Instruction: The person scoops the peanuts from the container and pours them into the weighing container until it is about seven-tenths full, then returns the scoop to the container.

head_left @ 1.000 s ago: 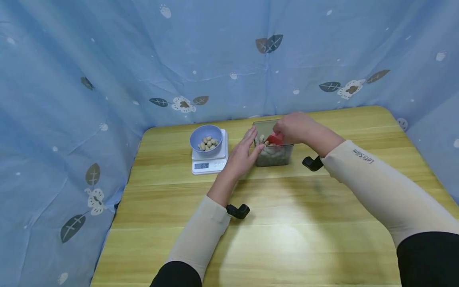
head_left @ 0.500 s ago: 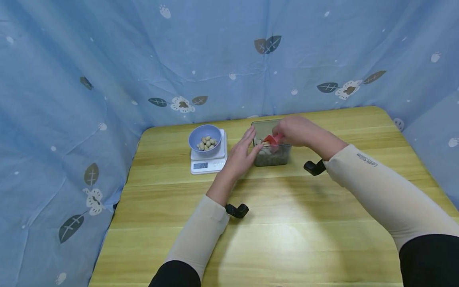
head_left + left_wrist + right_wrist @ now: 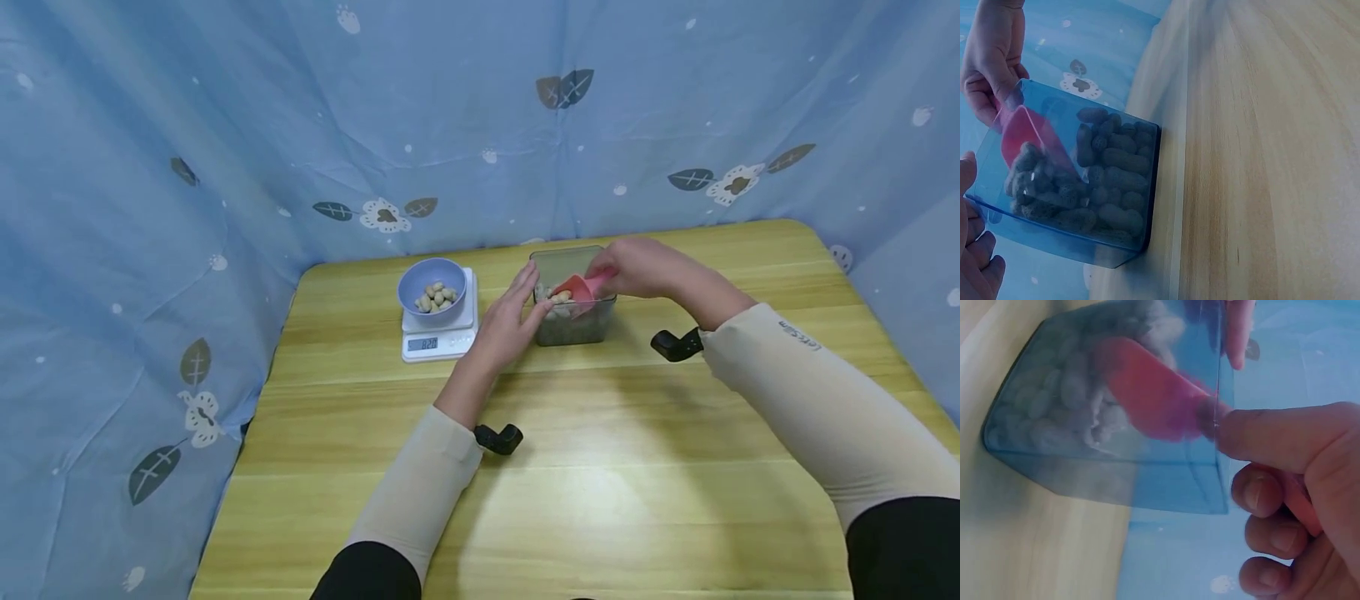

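The right hand (image 3: 637,267) pinches a red scoop (image 3: 576,289), loaded with peanuts, inside the clear container (image 3: 573,321) at the middle of the counter (image 3: 600,467). The left hand (image 3: 510,321), fingers straight, presses the container's side. Just left, a blue bowl (image 3: 431,283) sits on a scale (image 3: 438,337).
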### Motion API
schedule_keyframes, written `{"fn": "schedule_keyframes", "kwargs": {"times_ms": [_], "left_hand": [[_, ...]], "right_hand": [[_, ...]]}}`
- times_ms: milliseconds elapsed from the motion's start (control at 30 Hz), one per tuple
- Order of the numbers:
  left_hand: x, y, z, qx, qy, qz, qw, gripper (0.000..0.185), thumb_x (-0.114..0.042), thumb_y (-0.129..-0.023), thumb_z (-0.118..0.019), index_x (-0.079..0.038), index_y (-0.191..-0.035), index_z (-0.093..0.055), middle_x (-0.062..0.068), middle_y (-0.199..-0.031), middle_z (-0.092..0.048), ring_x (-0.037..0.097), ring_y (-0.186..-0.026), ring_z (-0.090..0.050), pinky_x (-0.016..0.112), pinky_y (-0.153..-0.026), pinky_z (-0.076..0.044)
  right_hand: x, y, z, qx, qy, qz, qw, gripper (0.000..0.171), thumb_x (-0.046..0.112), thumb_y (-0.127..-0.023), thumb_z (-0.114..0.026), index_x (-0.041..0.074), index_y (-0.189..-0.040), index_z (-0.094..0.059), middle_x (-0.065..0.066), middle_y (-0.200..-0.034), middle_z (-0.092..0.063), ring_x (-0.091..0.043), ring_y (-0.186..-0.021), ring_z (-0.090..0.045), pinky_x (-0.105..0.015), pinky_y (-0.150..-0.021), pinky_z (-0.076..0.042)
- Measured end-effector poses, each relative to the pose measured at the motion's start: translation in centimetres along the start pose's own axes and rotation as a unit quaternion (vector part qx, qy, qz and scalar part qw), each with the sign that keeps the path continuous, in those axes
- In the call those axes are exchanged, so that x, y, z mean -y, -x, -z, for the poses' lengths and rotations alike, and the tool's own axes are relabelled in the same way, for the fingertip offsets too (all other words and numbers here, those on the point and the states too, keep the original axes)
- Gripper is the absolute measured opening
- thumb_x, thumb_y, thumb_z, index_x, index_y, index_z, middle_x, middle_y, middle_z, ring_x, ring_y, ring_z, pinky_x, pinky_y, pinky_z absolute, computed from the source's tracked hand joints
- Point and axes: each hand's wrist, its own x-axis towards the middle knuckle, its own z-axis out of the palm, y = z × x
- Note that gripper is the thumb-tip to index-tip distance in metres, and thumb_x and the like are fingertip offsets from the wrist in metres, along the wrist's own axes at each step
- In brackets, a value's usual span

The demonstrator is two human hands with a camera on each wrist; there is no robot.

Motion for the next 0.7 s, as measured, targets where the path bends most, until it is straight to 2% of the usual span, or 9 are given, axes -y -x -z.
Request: {"fn": "schedule_keyframes", "kwargs": {"times_ms": [100, 200, 300, 433, 567, 700], "left_hand": [[-0.2, 0.0, 0.0, -0.002, 0.006, 0.002, 1.0, 0.064, -0.05, -0.102, -0.043, -0.025, -0.158, -0.022, -0.018, -0.164, -0.008, 0.009, -0.15, -0.017, 0.036, -0.122, -0.023], [-0.2, 0.0, -0.1, -0.005, 0.007, -0.001, 1.0, 0.064, -0.048, -0.103, -0.044, -0.023, -0.158, -0.024, -0.017, -0.164, -0.009, 0.011, -0.15, -0.019, 0.036, -0.122, -0.024], [-0.2, 0.0, 0.0, -0.004, 0.006, -0.001, 1.0, 0.063, -0.048, -0.103, -0.043, -0.025, -0.158, -0.022, -0.019, -0.164, -0.008, 0.009, -0.15, -0.018, 0.034, -0.122, -0.022], [-0.2, 0.0, 0.0, -0.004, 0.005, 0.0, 1.0, 0.064, -0.051, -0.102, -0.042, -0.027, -0.158, -0.021, -0.02, -0.164, -0.007, 0.006, -0.149, -0.016, 0.031, -0.122, -0.02], [-0.2, 0.1, 0.0, -0.005, 0.006, 0.0, 1.0, 0.065, -0.052, -0.101, -0.042, -0.027, -0.158, -0.022, -0.019, -0.164, -0.008, 0.006, -0.15, -0.016, 0.031, -0.122, -0.02], [-0.1, 0.2, 0.0, -0.004, 0.008, -0.001, 1.0, 0.066, -0.053, -0.101, -0.042, -0.024, -0.158, -0.023, -0.018, -0.164, -0.009, 0.009, -0.15, -0.017, 0.033, -0.122, -0.021]], "right_hand": [[0.3, -0.2, -0.7, -0.012, 0.022, 0.016, 1.0, 0.012, 0.014, -0.089, -0.072, 0.009, -0.099, -0.077, -0.005, -0.091, -0.075, -0.022, -0.082, -0.067, -0.044, -0.077, -0.055], [0.8, -0.4, -1.4, -0.021, 0.044, 0.032, 0.998, 0.008, 0.015, -0.093, -0.069, 0.011, -0.094, -0.075, -0.002, -0.082, -0.071, -0.017, -0.07, -0.061, -0.04, -0.067, -0.051], [1.2, -0.6, -1.4, -0.025, 0.045, 0.024, 0.998, 0.008, 0.014, -0.094, -0.068, 0.013, -0.088, -0.073, 0.001, -0.077, -0.067, -0.016, -0.065, -0.054, -0.037, -0.064, -0.045], [1.0, -0.4, -1.2, -0.032, 0.014, 0.009, 0.999, 0.008, 0.016, -0.093, -0.069, 0.011, -0.093, -0.076, -0.002, -0.083, -0.068, -0.018, -0.074, -0.056, -0.038, -0.069, -0.047], [0.3, 0.1, -1.3, -0.06, -0.026, 0.003, 0.998, 0.018, 0.018, -0.091, -0.071, 0.006, -0.103, -0.076, -0.008, -0.093, -0.068, -0.022, -0.085, -0.055, -0.041, -0.075, -0.047], [-0.4, 0.8, -1.6, -0.082, -0.058, -0.021, 0.995, 0.024, 0.02, -0.092, -0.071, 0.006, -0.111, -0.075, -0.011, -0.095, -0.06, -0.024, -0.083, -0.048, -0.038, -0.072, -0.042]]}}
